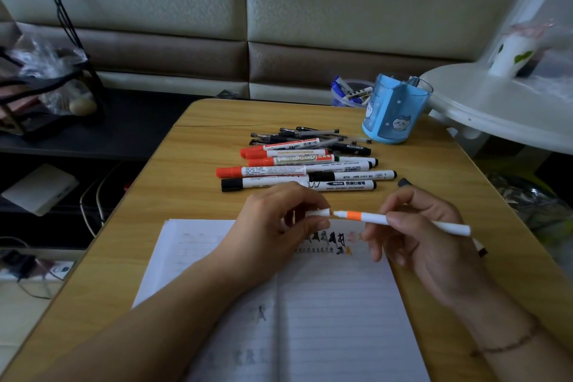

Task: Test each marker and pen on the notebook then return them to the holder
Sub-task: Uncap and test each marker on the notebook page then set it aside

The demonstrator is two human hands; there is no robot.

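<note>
My right hand (415, 236) pinches a slim white marker with an orange band (372, 218), held level above the open lined notebook (325, 304). Its tip points left at a white cap (319, 212) pinched in my left hand (279, 220); cap and tip are a small gap apart. Black and orange test scribbles (328, 240) mark the notebook's right page. A pile of red and black whiteboard markers and dark pens (304, 161) lies on the table behind my hands. The blue pen holder (393, 112) stands at the table's far right.
The wooden table (198, 146) has a crack near its far edge. A white round shelf (496, 108) with a cup overhangs the right side. A clear tub of blue pens (350, 93) sits behind the holder. Cables and a bag lie left, off the table.
</note>
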